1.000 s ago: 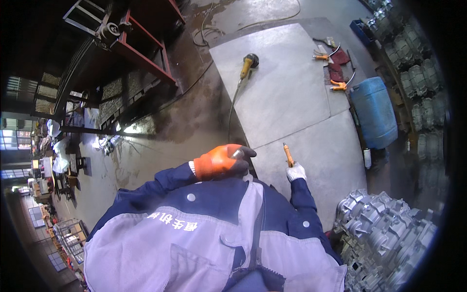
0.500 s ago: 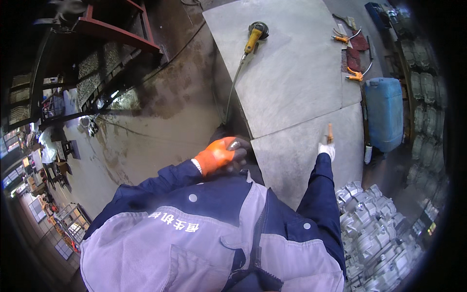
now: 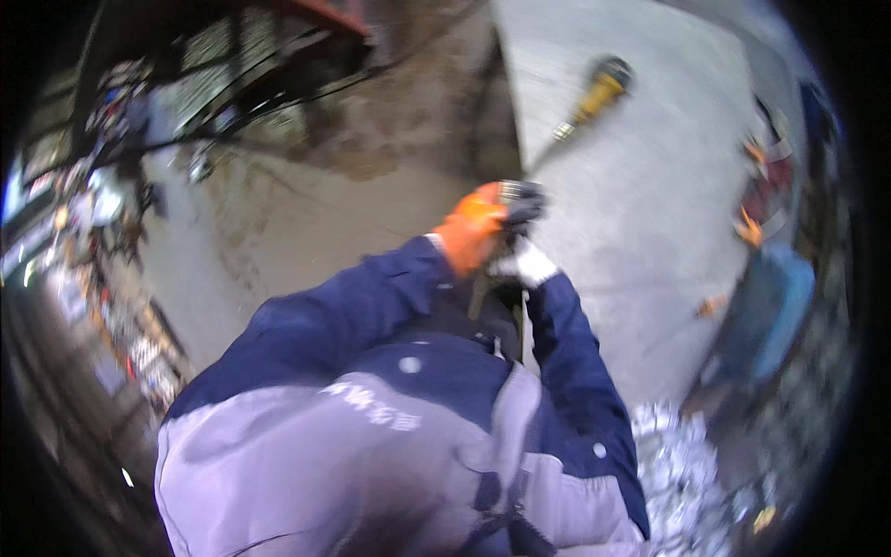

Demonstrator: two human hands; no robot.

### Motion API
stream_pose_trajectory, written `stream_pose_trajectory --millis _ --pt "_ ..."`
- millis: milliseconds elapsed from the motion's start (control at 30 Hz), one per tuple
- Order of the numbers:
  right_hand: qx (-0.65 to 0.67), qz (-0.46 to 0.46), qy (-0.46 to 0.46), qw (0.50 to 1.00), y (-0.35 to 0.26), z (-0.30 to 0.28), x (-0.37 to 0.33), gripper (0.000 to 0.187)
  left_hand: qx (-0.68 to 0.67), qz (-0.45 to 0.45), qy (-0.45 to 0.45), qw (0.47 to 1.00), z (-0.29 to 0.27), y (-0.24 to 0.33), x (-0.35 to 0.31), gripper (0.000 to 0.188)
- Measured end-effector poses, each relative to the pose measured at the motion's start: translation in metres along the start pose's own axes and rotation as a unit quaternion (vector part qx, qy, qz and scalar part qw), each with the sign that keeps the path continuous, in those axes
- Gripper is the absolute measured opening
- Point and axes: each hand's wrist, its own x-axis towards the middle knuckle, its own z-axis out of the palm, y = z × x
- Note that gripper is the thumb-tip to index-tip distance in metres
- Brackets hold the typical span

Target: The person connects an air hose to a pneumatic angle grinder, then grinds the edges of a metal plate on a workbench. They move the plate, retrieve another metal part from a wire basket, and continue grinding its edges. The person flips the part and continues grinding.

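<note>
My left hand (image 3: 476,227), in an orange glove with black fingers, is closed around a small shiny metal piece (image 3: 509,191). Blur hides its exact kind. Against its lower side lies my right hand (image 3: 529,264) in a white glove, the fingers smeared and partly hidden. A thin hose-like strip (image 3: 478,299) hangs below the hands. On the pale metal tabletop (image 3: 664,176), beyond both hands, lies a yellow angle grinder (image 3: 599,97) with a dark head and a metal fitting at its rear. Apart from my right hand, a small orange-handled tool (image 3: 713,306) rests near the table's right edge.
Two orange air blow guns (image 3: 748,226) lie by the right edge, near a blue plastic jerrycan (image 3: 784,302). Silvery metal castings (image 3: 673,464) are piled at lower right. A dark red metal frame (image 3: 325,17) stands at far left, above the stained floor (image 3: 306,223).
My right hand has left the orange-handled tool on the table and come over to my left hand. The whole view has swung, so the table appears farther right.
</note>
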Motion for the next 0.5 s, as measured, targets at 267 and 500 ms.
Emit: stream_pose_trajectory --millis 267,500 --pt "0.16 -0.117 0.193 0.961 0.013 0.011 -0.063 0.049 0.342 0.083 -0.109 0.929 0.029 0.007 0.02 0.055" --pt "0.655 -0.096 0.38 0.646 0.035 -0.142 -0.173 0.044 0.7 -0.207 -0.244 0.638 -0.083 -0.052 -0.052 0.054"
